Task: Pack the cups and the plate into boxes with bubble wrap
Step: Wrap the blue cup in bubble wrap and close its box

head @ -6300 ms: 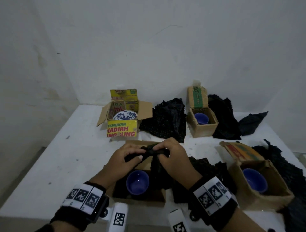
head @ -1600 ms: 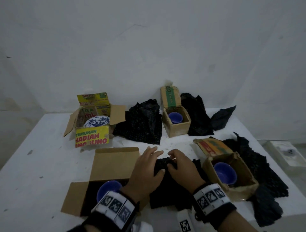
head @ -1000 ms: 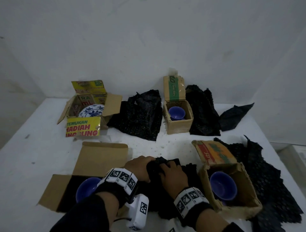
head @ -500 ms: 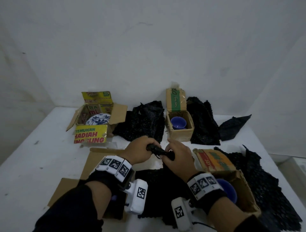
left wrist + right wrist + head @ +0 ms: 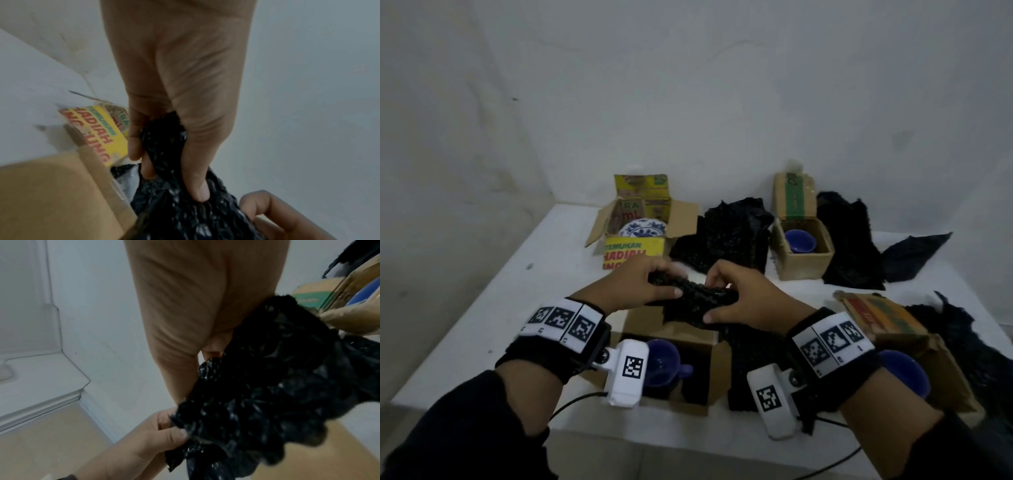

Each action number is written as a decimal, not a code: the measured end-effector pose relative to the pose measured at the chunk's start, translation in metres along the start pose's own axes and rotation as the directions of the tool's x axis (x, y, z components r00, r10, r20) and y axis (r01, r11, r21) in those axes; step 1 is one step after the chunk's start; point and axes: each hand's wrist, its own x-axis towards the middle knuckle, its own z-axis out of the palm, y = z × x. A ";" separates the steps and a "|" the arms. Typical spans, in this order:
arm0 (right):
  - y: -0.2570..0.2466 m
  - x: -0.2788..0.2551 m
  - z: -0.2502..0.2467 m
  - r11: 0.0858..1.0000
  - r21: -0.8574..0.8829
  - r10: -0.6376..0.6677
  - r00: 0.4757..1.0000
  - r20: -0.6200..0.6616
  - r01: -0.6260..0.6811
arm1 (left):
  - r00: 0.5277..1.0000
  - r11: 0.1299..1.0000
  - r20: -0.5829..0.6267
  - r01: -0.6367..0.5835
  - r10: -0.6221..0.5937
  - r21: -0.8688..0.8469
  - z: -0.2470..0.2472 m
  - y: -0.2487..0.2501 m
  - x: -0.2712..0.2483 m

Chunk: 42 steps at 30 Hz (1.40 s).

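The left hand (image 5: 635,286) curls its fingers and thumb round one end of a bunched roll of black bubble wrap (image 5: 697,299), pinching it tightly; the left wrist view shows the wrap squeezed between thumb and fingers. Beyond this hand stands the printed yellow box (image 5: 635,240) with the blue-and-white plate (image 5: 643,229) lying inside. Directly below the hands sits a plain cardboard box (image 5: 681,346), flaps open, holding a glossy blue cup (image 5: 662,363) with a dark lining around it. The right hand (image 5: 743,301) grips the roll's other end, fingers wrapped over it and thumb beneath. Beyond the right hand is a small brown box (image 5: 803,253) with a second blue cup (image 5: 799,241); to its right, a third box (image 5: 914,353) holds another cup (image 5: 904,371), with loose wrap sheets (image 5: 852,246) spread nearby.

The wrap looks soft, crinkly and springy, so a loosely held bundle could unroll before reaching the box. Pushed down hard, it might tip the smooth, hard cup or knock it against the thin card wall. The open flaps could also catch the wrap's ragged edge.
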 end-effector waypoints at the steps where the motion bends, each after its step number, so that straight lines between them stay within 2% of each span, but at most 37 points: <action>1: -0.007 0.002 0.008 1.000 -0.019 0.001 0.999 0.054 0.000 | 1.000 1.000 0.000 0.020 -0.020 -0.020 -0.004 -0.010 -0.009; 5: -0.025 0.011 0.045 0.992 -0.127 -0.003 0.987 0.158 0.023 | 0.991 0.990 0.026 0.133 -0.132 -0.049 -0.009 -0.049 -0.040; 10: -0.018 0.020 0.094 0.953 -0.294 0.129 0.974 0.188 -0.070 | 0.978 0.979 0.107 0.165 -0.178 0.120 0.005 -0.088 -0.062; 14: -0.007 0.016 0.127 0.922 -0.364 0.207 0.962 0.180 -0.130 | 0.979 0.950 0.158 0.080 -0.133 0.303 0.023 -0.105 -0.072; 19: -0.004 -0.001 0.156 0.899 -0.425 0.181 0.972 0.148 -0.103 | 0.983 0.931 0.182 -0.033 -0.036 0.364 0.037 -0.123 -0.082; 22: -0.010 -0.007 0.165 0.847 -0.525 0.181 0.975 0.127 -0.088 | 0.981 0.903 0.187 -0.123 0.048 0.412 0.041 -0.129 -0.087; 24: -0.016 -0.006 0.169 0.774 -0.631 0.184 0.974 0.132 -0.061 | 0.981 0.876 0.161 -0.173 0.111 0.451 0.045 -0.133 -0.090; 26: -0.023 -0.004 0.174 0.675 -0.737 0.207 0.967 0.147 -0.033 | 0.981 0.887 0.132 -0.188 0.145 0.421 0.050 -0.141 -0.092; 29: -0.031 -0.005 0.184 0.553 -0.833 0.284 0.946 0.154 -0.030 | 0.993 0.945 0.070 -0.113 0.096 0.307 0.055 -0.144 -0.095; 31: -0.035 -0.007 0.191 0.514 -0.856 0.322 0.937 0.138 -0.051 | 0.998 0.976 0.014 -0.061 0.059 0.209 0.058 -0.145 -0.097; 34: -0.036 -0.004 0.201 0.510 -0.853 0.368 0.924 0.102 -0.109 | 0.999 0.993 -0.035 -0.022 0.027 0.119 0.065 -0.150 -0.099; 38: -0.033 0.004 0.202 0.469 -0.874 0.426 0.900 0.096 -0.129 | 0.999 0.998 -0.043 0.025 -0.022 0.051 0.079 -0.154 -0.099; 40: -0.027 0.008 0.195 0.503 -0.858 0.381 0.918 0.108 -0.107 | 0.999 1.000 -0.046 0.017 -0.016 0.019 0.084 -0.158 -0.101; 42: -0.018 0.007 0.188 0.574 -0.817 0.245 0.963 0.115 -0.049 | 0.998 1.000 -0.061 0.006 -0.006 0.006 0.088 -0.161 -0.102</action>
